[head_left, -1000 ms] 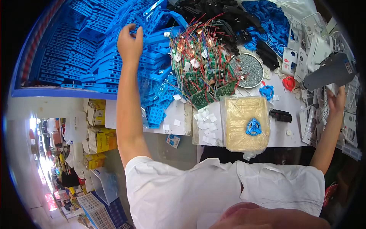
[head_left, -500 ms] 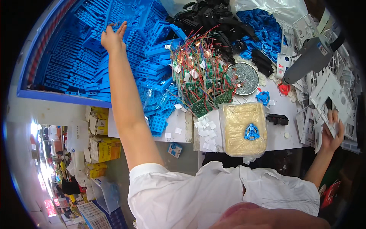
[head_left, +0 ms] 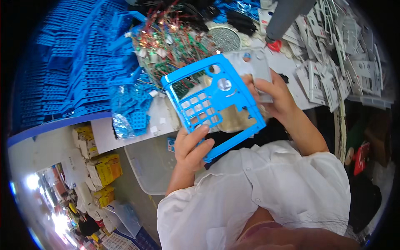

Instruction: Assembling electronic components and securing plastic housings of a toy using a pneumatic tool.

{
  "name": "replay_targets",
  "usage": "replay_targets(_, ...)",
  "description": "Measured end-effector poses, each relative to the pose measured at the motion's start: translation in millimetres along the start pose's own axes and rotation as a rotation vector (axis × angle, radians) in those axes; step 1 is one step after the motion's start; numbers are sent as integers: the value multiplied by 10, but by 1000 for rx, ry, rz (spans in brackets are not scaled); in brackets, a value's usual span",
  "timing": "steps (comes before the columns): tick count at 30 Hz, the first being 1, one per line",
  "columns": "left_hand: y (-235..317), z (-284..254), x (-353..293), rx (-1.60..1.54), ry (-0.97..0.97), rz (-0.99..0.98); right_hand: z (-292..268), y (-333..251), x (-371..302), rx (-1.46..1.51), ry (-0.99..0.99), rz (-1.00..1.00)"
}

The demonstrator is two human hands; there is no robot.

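In front of my chest, my left hand (head_left: 192, 146) grips the lower left edge of a blue plastic front panel (head_left: 235, 102). The panel is tilted, with a grid of square key holes, two round holes and a large cut-out. Just right of it, my right hand (head_left: 275, 93) is closed on a whitish-grey flat plastic plate (head_left: 262, 66) with round holes. The plate's left part passes behind the blue panel, so whether the two touch is hard to tell. Behind the panel, the tan wrapped pad (head_left: 233, 121) shows only through its openings.
Stacked blue panels (head_left: 79, 66) fill the left side. Circuit boards with tangled wires (head_left: 166, 46) lie beyond my hands, beside a round tin of small metal parts (head_left: 225, 38). A grey cylindrical tool (head_left: 287, 18) hangs at upper right. White plastic plates (head_left: 321, 81) are heaped on the right.
My left hand has come back from the blue stack with a panel. My right hand has moved inward from the white heap, bringing a plate. The view has shifted.
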State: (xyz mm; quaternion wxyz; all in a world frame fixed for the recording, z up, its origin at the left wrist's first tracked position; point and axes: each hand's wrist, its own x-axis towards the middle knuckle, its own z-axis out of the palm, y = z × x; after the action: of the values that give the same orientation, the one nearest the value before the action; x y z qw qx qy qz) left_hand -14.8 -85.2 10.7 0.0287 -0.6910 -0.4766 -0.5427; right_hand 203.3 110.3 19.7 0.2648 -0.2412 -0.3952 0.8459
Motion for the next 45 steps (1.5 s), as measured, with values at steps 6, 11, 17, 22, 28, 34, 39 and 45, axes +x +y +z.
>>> replay_targets(6,39,-17,-27,-1061,366,-400,50,80,59,-248,107,-350)
replay_targets(11,-349,181,160,-1883,262,-747,183,-41,-79,-738,-235,-715)
replay_targets(17,-500,531,-88,-1431,287,-1145,451,-171,-157,-1330,-616,-1156)
replay_targets(22,-305,608,133,-1946,291,-1158,434,-199,-195,-1410,-678,-934)
replay_targets(28,-393,680,141,-2012,209,-1087,124,-242,-217,-1060,-230,-448)
replay_targets(34,-637,727,99,-1482,110,-964,106,117,-202,-497,-138,93)
replay_targets(39,-552,619,367,-1620,148,-1054,11,194,-75,-361,-104,-49)
replay_targets(45,-702,355,27,-2144,469,-1184,-16,204,16,-299,-41,-129)
